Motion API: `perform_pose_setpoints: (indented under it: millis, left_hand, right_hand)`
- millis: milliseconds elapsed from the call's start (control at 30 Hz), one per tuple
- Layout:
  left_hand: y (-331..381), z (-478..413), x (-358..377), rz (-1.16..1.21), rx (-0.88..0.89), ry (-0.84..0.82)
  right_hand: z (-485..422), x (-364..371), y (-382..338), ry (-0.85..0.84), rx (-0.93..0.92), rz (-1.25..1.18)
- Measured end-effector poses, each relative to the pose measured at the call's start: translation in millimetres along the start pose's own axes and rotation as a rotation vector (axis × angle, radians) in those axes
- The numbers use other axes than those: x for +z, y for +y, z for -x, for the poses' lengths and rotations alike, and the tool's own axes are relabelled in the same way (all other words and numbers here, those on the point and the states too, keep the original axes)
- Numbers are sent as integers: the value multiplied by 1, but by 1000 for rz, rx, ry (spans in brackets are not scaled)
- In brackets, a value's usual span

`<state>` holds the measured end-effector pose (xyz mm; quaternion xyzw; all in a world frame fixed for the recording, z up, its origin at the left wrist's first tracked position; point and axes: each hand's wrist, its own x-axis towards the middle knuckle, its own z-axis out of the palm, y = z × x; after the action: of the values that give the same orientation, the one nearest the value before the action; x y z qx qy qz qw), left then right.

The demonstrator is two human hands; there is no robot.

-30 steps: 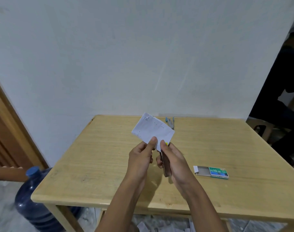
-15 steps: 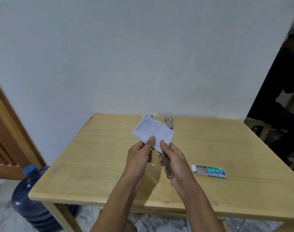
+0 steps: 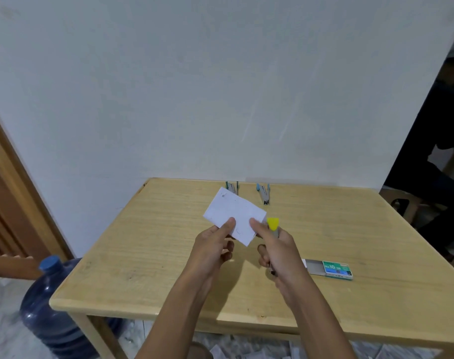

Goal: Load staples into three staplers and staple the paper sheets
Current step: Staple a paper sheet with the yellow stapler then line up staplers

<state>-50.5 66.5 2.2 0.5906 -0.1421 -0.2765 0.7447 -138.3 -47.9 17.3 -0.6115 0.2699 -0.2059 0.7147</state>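
White paper sheets (image 3: 233, 215) were held above the wooden surface (image 3: 148, 244), pinched by the left hand (image 3: 213, 246) at the lower edge. The right hand (image 3: 277, 251) was clamped around a yellow-tipped stapler (image 3: 273, 225), thumb touching the sheets. Two more staplers (image 3: 264, 194) were seen at the surface's far edge, an opened staple box (image 3: 329, 267) just right of the right hand. A blue water jug (image 3: 50, 307) stood on the floor.

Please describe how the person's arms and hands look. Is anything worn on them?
Both forearms are bare as far as the bottom edge of the picture, with no sleeves in view. The left hand and the right hand wear no gloves. I see no watch, ring or bracelet, and no markings.
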Motion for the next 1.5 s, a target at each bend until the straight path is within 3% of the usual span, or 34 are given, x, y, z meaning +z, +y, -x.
perform_pose_setpoints:
  millis: [133, 300, 467, 533, 633, 767, 1000, 1267, 1500]
  left_hand:
    - [1, -2, -10, -126, -40, -5]
    - [17, -32, -46, -383, 46, 247]
    - [45, -84, -96, -839, 18, 287]
    - [51, -98, -110, -1093, 32, 398]
    - [42, -106, -117, -1325, 192, 514]
    - [7, -100, -116, -1432, 233, 375]
    - [-8, -103, -126, -1464, 272, 490]
    - [-12, -107, -128, -1475, 268, 502]
    - [-14, -108, -129, -1481, 286, 518]
  right_hand:
    - [-2, 1, 2, -28, -32, 86]
    - [-7, -6, 8, 5, 6, 275]
    - [-16, -10, 7, -107, 100, 349]
    - [-19, -8, 7, -152, 79, 384]
    - [-26, 3, 3, -195, -27, 512]
    - [-60, 33, -1, -225, -162, 783]
    - [-143, 93, 5, -184, -201, 1137]
    - [-196, 123, 13, 33, -162, 998]
    - [-187, 121, 16, -51, -184, 1180]
